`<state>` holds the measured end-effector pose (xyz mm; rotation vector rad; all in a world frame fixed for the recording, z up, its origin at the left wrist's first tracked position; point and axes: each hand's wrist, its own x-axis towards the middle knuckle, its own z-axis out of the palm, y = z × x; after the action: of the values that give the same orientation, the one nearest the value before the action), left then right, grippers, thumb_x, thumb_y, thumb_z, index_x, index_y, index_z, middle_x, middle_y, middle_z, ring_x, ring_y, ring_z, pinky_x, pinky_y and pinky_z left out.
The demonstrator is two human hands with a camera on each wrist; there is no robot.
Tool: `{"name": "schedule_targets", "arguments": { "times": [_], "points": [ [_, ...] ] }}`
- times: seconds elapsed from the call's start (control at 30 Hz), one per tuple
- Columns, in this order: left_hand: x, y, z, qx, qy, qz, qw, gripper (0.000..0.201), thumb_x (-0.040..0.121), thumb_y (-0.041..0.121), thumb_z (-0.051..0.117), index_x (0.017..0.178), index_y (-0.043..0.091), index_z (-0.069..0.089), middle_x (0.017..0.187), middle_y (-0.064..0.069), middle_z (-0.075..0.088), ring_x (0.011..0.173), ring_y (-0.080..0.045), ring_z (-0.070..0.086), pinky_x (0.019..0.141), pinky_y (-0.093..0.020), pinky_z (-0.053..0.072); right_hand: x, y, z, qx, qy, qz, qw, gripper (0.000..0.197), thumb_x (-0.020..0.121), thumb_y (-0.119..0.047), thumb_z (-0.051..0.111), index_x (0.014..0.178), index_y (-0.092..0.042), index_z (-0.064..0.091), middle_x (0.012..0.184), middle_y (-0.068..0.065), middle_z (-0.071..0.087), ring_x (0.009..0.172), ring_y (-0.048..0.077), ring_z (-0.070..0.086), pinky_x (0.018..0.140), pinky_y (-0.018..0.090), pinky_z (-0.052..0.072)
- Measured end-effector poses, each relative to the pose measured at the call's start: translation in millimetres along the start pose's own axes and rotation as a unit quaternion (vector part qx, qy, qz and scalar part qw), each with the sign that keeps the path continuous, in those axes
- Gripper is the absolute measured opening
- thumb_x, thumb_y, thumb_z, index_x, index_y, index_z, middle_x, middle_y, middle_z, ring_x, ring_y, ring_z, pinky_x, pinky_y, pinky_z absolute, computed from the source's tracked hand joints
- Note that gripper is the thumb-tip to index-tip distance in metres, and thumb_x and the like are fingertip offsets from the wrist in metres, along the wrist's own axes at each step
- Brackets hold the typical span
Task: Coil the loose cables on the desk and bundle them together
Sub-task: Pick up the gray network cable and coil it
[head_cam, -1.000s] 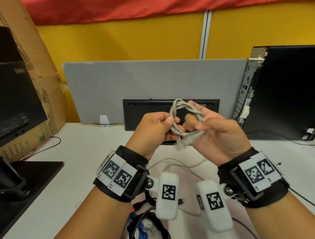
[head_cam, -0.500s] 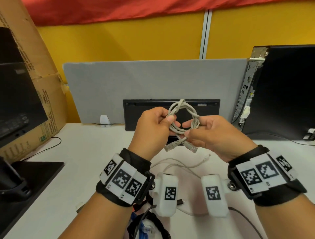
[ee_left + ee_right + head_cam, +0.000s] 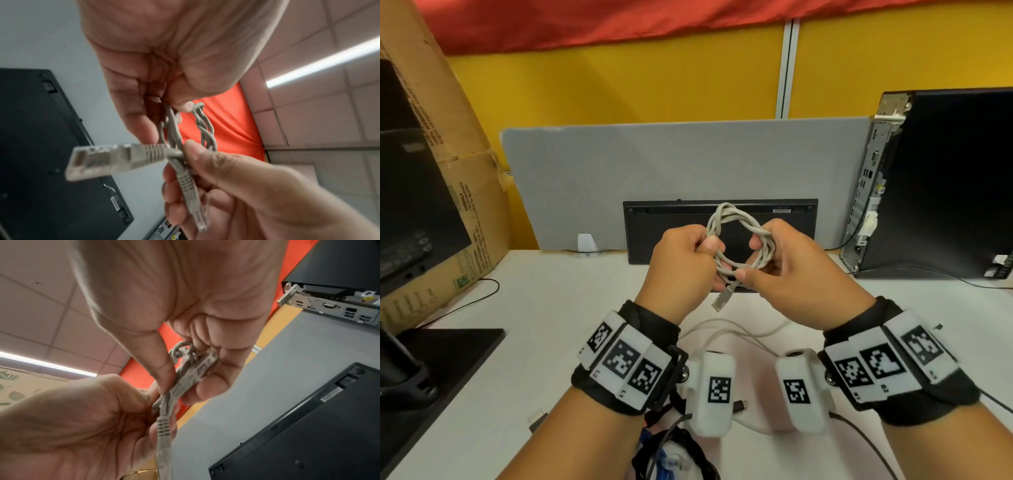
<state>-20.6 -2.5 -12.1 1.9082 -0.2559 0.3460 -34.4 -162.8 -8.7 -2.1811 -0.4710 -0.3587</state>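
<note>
A grey network cable (image 3: 736, 222) is wound into a small twisted ring, held in the air above the desk. My left hand (image 3: 688, 255) pinches the ring's left side (image 3: 174, 129) between thumb and fingers. My right hand (image 3: 777, 263) grips its right and lower side (image 3: 185, 374), thumb on the strands. One plug (image 3: 722, 299) hangs below the ring toward me; in the left wrist view both plugs show (image 3: 102, 160), the second one lying against my right fingers. A loose white cable (image 3: 732, 330) lies on the desk under my wrists. A black cable bundle (image 3: 674, 455) sits at the near edge.
A black keyboard (image 3: 791, 212) leans upright against the grey divider (image 3: 654, 171) behind my hands. A computer tower (image 3: 945, 178) stands at right, a cardboard box (image 3: 465, 192) and a monitor with its black base (image 3: 441, 356) at left. A thin black wire (image 3: 482, 294) crosses the left desk.
My hands turned the coil so the ring faces me, and my right thumb shifted onto its lower strands. One plug now hangs straight down where two dangled before.
</note>
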Motion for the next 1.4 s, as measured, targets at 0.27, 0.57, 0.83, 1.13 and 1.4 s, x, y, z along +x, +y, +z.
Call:
{"name": "schedule_targets", "arguments": {
  "times": [0.27, 0.57, 0.83, 1.13, 1.4],
  "points": [
    [6.1, 8.0, -2.3, -0.088, -0.018, -0.121, 0.989, 0.037, 0.099, 0.007, 0.043, 0.065, 0.008, 0.058, 0.045, -0.007, 0.061, 0.038, -0.017, 0.062, 0.041, -0.024, 0.054, -2.8, -3.2, 0.2, -0.063, -0.017, -0.062, 0.996, 0.031, 0.088, -0.015, 0.065, 0.1, -0.027, 0.039, 0.082, -0.012, 0.052, 0.07, -0.007, 0.052, 0.059, 0.01, 0.045],
    [-5.0, 10.0, -3.9, -0.194, -0.049, -0.058, 0.978, 0.022, 0.098, 0.008, 0.051, 0.085, -0.003, 0.065, 0.081, -0.021, 0.071, 0.076, -0.028, 0.074, 0.067, -0.03, 0.061, 4.1, 8.9, -6.4, -0.097, 0.073, -0.012, 0.993, 0.03, 0.085, -0.03, 0.068, 0.111, -0.029, 0.052, 0.09, -0.01, 0.056, 0.082, 0.009, 0.049, 0.067, 0.02, 0.038],
    [-6.1, 8.6, 0.6, -0.211, -0.032, -0.047, 0.976, 0.018, 0.096, 0.006, 0.053, 0.081, -0.002, 0.062, 0.086, -0.021, 0.07, 0.082, -0.028, 0.073, 0.074, -0.036, 0.061, 6.5, 11.6, -1.7, -0.043, 0.091, 0.092, 0.991, 0.023, 0.075, -0.045, 0.074, 0.067, -0.024, 0.073, 0.055, -0.014, 0.061, 0.056, -0.001, 0.055, 0.053, 0.018, 0.036],
    [2.0, 2.5, -4.8, -0.208, -0.002, -0.072, 0.976, 0.01, 0.097, 0.01, 0.055, 0.097, 0.004, 0.063, 0.085, -0.014, 0.075, 0.079, -0.027, 0.074, 0.071, -0.038, 0.061, 7.1, 9.4, -3.7, 0.065, 0.052, 0.07, 0.994, 0.005, 0.081, -0.024, 0.076, 0.08, -0.023, 0.071, 0.058, -0.004, 0.066, 0.05, 0.005, 0.064, 0.051, 0.02, 0.052],
    [8.2, 6.0, -22.0, -0.143, 0.028, -0.102, 0.984, 0.011, 0.096, 0.001, 0.051, 0.102, 0.007, 0.058, 0.085, -0.015, 0.072, 0.077, -0.02, 0.074, 0.068, -0.029, 0.061, 9.9, 16.5, -16.6, 0.046, -0.022, 0.134, 0.99, 0.015, 0.082, -0.032, 0.072, 0.092, -0.021, 0.07, 0.079, 0.002, 0.073, 0.072, 0.011, 0.071, 0.063, 0.03, 0.06]
  ]
}}
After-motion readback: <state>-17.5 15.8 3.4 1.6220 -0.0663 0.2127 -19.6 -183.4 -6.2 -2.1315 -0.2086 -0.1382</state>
